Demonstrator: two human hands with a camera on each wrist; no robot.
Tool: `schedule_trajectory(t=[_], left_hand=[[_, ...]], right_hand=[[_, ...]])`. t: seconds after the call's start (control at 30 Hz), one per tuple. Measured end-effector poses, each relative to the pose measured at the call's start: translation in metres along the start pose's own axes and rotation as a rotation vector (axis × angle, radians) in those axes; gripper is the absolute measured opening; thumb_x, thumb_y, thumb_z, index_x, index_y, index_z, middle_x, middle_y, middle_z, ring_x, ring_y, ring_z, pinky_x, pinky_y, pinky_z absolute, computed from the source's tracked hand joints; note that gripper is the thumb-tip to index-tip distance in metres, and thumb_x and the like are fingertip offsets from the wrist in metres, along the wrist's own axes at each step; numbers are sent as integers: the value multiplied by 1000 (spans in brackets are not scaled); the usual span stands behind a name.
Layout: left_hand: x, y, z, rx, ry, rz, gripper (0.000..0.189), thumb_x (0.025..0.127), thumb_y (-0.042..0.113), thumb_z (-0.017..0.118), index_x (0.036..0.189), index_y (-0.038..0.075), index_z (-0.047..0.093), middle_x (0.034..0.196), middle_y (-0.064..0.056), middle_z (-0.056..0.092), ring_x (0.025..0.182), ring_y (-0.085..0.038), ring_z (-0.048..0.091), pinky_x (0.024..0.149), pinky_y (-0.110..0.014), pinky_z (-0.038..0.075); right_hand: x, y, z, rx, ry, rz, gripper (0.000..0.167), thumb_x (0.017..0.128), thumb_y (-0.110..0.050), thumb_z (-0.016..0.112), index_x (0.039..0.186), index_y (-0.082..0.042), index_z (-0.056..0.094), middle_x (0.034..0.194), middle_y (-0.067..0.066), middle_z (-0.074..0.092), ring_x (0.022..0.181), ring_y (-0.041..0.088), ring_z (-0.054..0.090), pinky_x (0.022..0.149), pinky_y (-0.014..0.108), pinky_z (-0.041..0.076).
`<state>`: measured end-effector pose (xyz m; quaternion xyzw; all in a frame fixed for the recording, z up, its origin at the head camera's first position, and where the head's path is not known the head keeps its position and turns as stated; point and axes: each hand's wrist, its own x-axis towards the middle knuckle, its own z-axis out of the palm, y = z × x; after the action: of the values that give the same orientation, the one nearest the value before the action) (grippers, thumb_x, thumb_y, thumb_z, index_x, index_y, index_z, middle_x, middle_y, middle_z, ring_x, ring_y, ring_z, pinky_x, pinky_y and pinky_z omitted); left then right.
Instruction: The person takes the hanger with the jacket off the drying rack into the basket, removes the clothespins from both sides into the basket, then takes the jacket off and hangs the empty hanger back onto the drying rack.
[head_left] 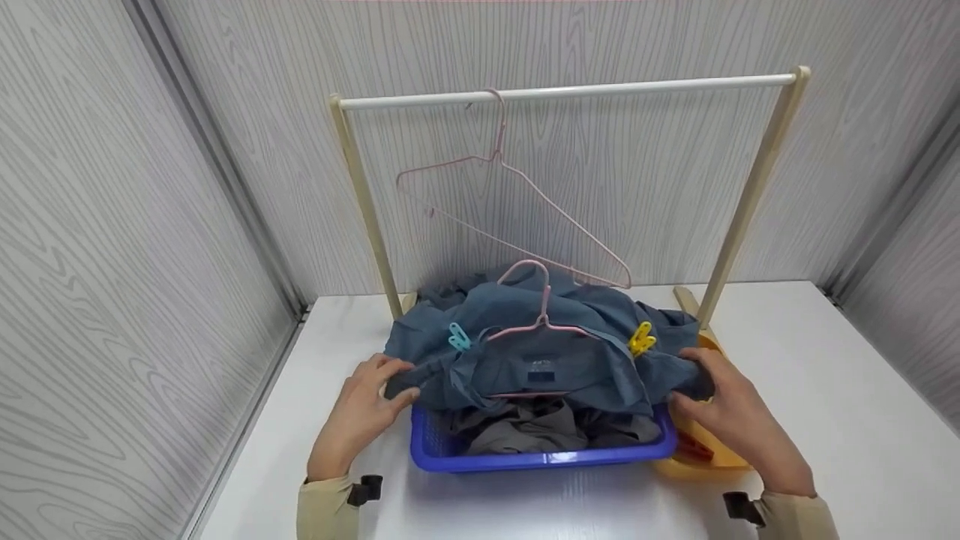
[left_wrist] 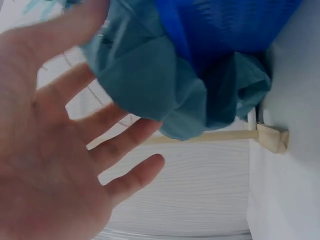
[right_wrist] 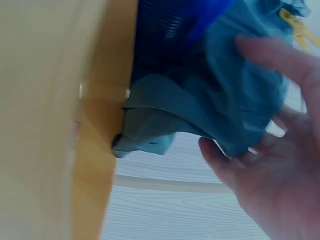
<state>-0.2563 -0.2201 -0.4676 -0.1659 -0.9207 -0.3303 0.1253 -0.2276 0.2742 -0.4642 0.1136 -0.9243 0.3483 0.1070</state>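
Note:
A blue-grey shirt (head_left: 480,315) lies heaped over a blue plastic basket (head_left: 540,460). A pink hanger (head_left: 544,300) sits in its neck opening. A light-blue clothespin (head_left: 459,337) and a yellow clothespin (head_left: 642,340) clip the shirt on either side of the hanger. My left hand (head_left: 361,409) is at the shirt's left end, with thumb and fingers spread apart; the left wrist view shows fingertips (left_wrist: 152,125) against the cloth. At the shirt's right end, my right hand (head_left: 727,401) has its thumb before the cloth and its fingers behind, loosely spread.
Behind the basket stands a rack with a white rod (head_left: 637,86) and wooden posts (head_left: 754,195). Another pink hanger (head_left: 540,191) hangs from the rod. Dark grey clothes (head_left: 525,431) fill the basket. A yellow container (head_left: 701,471) with a red item (head_left: 691,448) is at its right.

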Motion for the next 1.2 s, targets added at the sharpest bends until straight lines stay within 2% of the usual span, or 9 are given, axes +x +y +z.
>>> schedule_trajectory(t=[0.1,0.2,0.37,0.47,0.6,0.7,0.83,1.03,1.2], left_hand=[[0,-1,-2,-62,48,27,19,92,13,71,111,16,70,106,3,62,100,-19,57,90,-46,45],[0,-2,-1,-111,62,37,15,93,6,67,106,15,70,98,5,63,90,-13,58,82,-41,49],[0,-2,1,-167,71,25,11,94,9,67,103,15,72,95,1,66,85,-11,58,77,-37,50],[0,-1,2,-179,81,26,10,94,12,68,102,14,73,94,1,67,82,-12,59,74,-34,50],[2,1,3,-166,108,41,11,93,11,69,103,12,74,93,0,68,80,-12,59,71,-32,50],[4,3,4,-162,125,34,12,93,8,68,104,10,74,94,0,69,79,-12,59,70,-32,51],[7,6,5,-156,130,16,15,93,4,67,105,9,73,96,2,68,80,-12,59,71,-33,51],[7,4,10,-157,127,8,15,94,4,66,106,9,73,96,2,68,82,-13,59,72,-35,51],[7,2,12,-149,126,-2,15,94,4,65,105,11,73,94,3,68,80,-12,58,71,-34,50]], right_hand=[[0,-12,-2,2,-3,-17,56,92,-31,71,138,-9,46,140,20,46,125,43,44,99,65,36],[1,-25,-2,18,13,-34,58,95,-38,66,141,-11,46,143,19,45,128,43,43,101,65,34],[7,-44,4,84,55,-81,60,98,-37,61,150,-14,39,145,13,47,132,36,42,105,62,31],[8,-52,10,103,109,-121,57,99,-33,60,150,-15,41,142,9,51,129,29,47,106,53,35],[8,-58,13,92,228,-179,44,98,-24,62,141,-16,54,129,3,61,114,19,58,100,23,42],[8,-59,14,83,308,-216,34,95,-14,67,129,-13,62,116,-1,65,101,14,61,91,10,41],[9,-58,14,68,361,-265,28,89,-4,72,116,-8,66,109,-3,66,95,13,63,88,10,43],[13,-55,17,52,445,-349,21,85,3,73,105,-1,67,104,5,68,92,18,64,87,10,43],[8,-54,14,29,486,-297,23,86,4,72,107,-2,66,107,5,67,94,18,63,88,8,41]])
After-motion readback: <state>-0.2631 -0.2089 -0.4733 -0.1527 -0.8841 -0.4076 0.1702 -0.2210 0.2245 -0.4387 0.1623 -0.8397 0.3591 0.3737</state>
